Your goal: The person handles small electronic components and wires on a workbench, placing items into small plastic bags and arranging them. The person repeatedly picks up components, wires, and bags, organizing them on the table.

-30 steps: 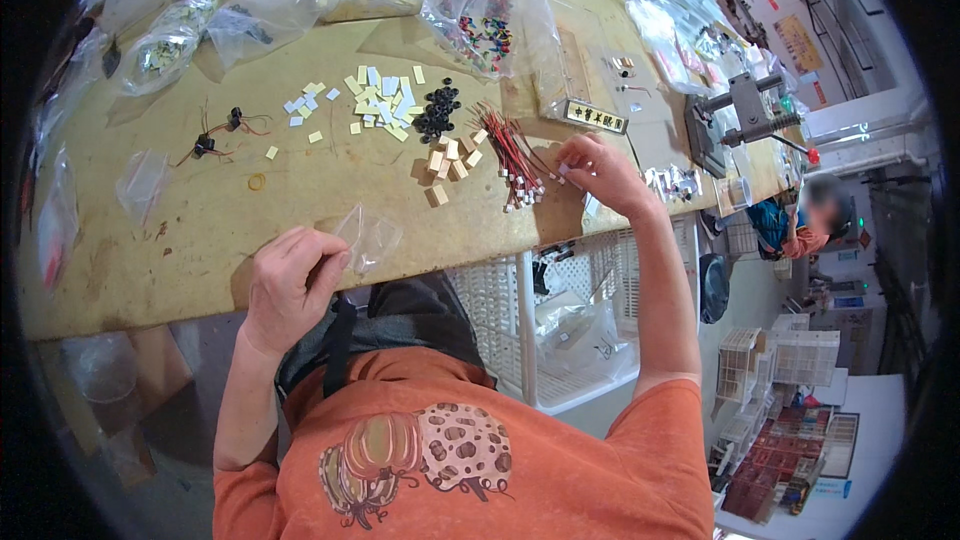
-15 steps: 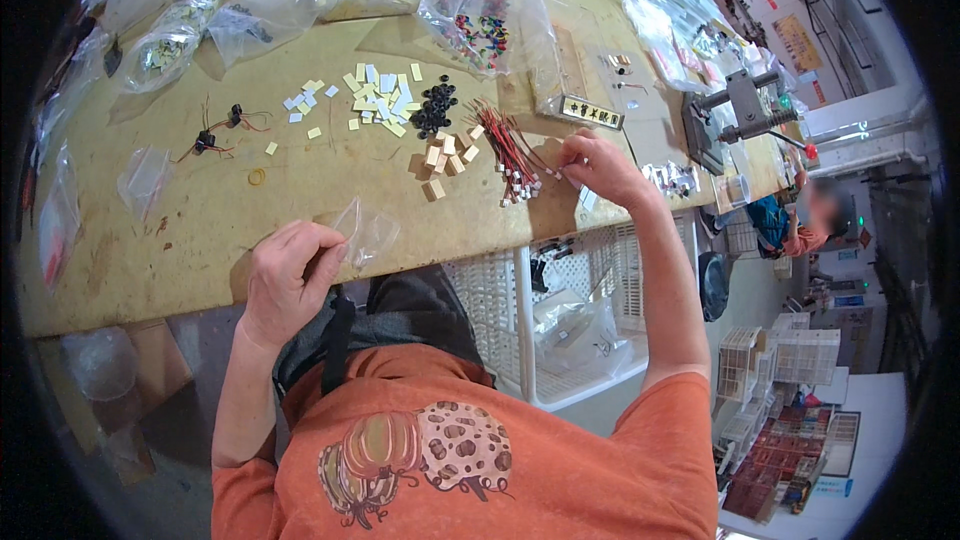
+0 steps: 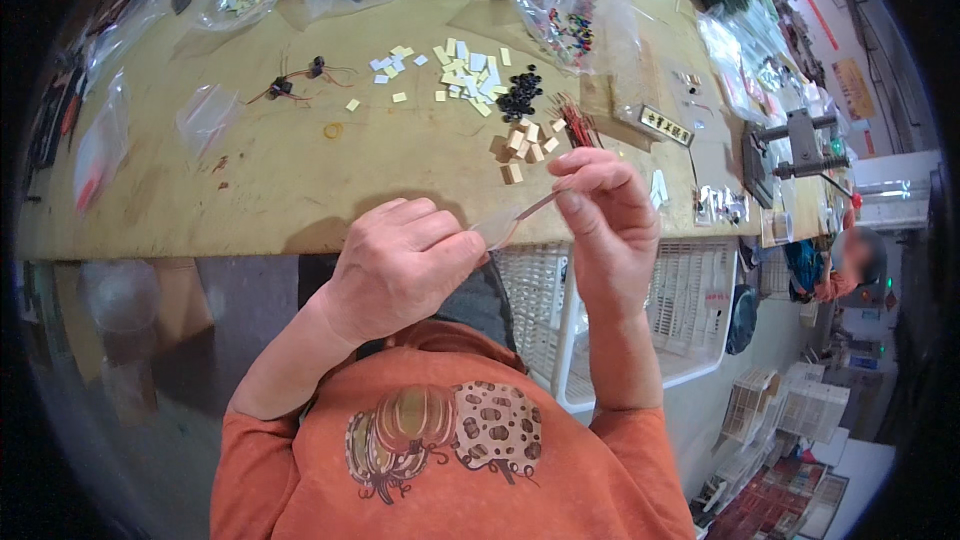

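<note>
Near the table's front edge, my left hand [image 3: 405, 262] is closed on a small clear plastic bag [image 3: 494, 227], most of it hidden by the fingers. My right hand [image 3: 612, 225] pinches a thin wire lead [image 3: 538, 206] between thumb and forefinger. The lead slants down to the bag's mouth, and its lower end seems to be inside the bag. Just beyond the right hand lies a bundle of red and dark wire leads [image 3: 577, 126], partly covered by that hand. Small wooden-coloured blocks [image 3: 512, 174] and a heap of black rings [image 3: 521, 98] lie beside the bundle.
Pale yellow and white tabs [image 3: 470, 75] are scattered mid-table. Dark parts with wires [image 3: 283, 87] lie further left, beside a clear bag [image 3: 208, 118]. Filled plastic bags line the far side. A hand press [image 3: 795, 155] stands at right; a white plastic basket [image 3: 650, 340] sits below the table edge.
My right hand has come left and nearer from the wire bundle, carrying a lead. My left hand has moved right with the bag, and the two now meet. The view has shifted too.
</note>
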